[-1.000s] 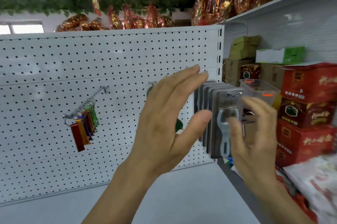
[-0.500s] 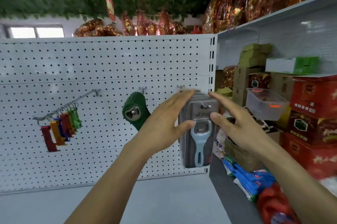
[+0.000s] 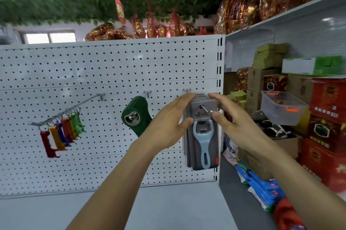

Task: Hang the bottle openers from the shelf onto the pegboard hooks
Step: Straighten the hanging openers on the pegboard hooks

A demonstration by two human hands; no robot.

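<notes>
Bottle openers in a stack of grey blister cards [image 3: 203, 140], the front one showing a pale blue and grey opener, hang on a metal peg hook [image 3: 205, 109] at the right end of the white perforated pegboard [image 3: 93, 72]. Half a second ago the left hand's fingers lay flatter against the pack's top left corner; now both hands have closed in more evenly on the two sides, and the view has shifted slightly so the stack sits a little more to the centre. A second ago the stack was still out in front of the board, angled, with the hands spread wide.

The left hand [image 3: 168, 126] grips the stack's upper left edge, thumb pressed on the front card and fingers curved over the top. The right hand [image 3: 236, 123] pinches the upper right corner, thumb on the front beside the hook's tip, fingers wrapped over the top edge. The stack hangs upright between the two hands, its lower half free below them.

Further left on the board, a dark green ribbed opener [image 3: 135, 117] hangs on its own short hook, and beyond it a long hook carries a row of red, orange, blue and green keyring openers [image 3: 60, 134]. To the right, shelves hold red cartons [image 3: 329, 98] and a clear plastic tub [image 3: 282, 108].
</notes>
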